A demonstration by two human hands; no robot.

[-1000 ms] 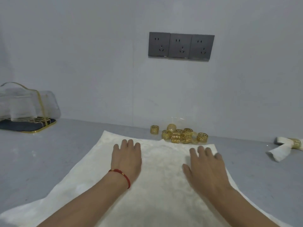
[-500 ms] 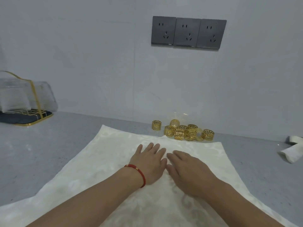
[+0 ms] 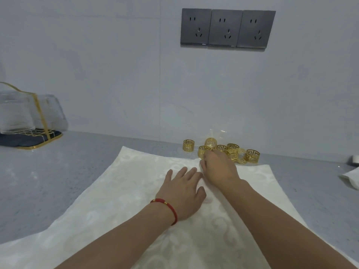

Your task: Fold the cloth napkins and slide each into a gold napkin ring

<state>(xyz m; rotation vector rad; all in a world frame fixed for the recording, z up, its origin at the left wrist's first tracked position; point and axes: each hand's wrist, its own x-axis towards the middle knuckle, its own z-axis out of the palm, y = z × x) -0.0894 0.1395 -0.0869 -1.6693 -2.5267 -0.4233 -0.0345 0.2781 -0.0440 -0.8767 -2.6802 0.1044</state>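
Since half a second ago, your right hand [image 3: 218, 167] has reached forward from the middle of the napkin [image 3: 120, 193] to its far edge, right against the pile of gold rings [image 3: 233, 153]; its fingers curl down at that edge, but you cannot tell whether they pinch the cloth, touch a ring or hold nothing. Your left hand [image 3: 182, 191] lies flat on the napkin with fingers straight and spread, gripping nothing, just beside and nearer you than the right hand; a red bracelet [image 3: 167, 206] circles its wrist. The napkin is spread open and unfolded on the grey counter [image 3: 48, 177], its far edge close to the rings, which sit against the wall beyond it. One ring [image 3: 188, 145] stands slightly apart, left of the pile. Above the rings, three dark sockets [image 3: 227, 29] are set in the wall. Far left of the napkin stands a clear glass rack with gold trim [image 3: 29, 117]; far right, a white cloth [image 3: 351, 177] shows at the frame's edge.
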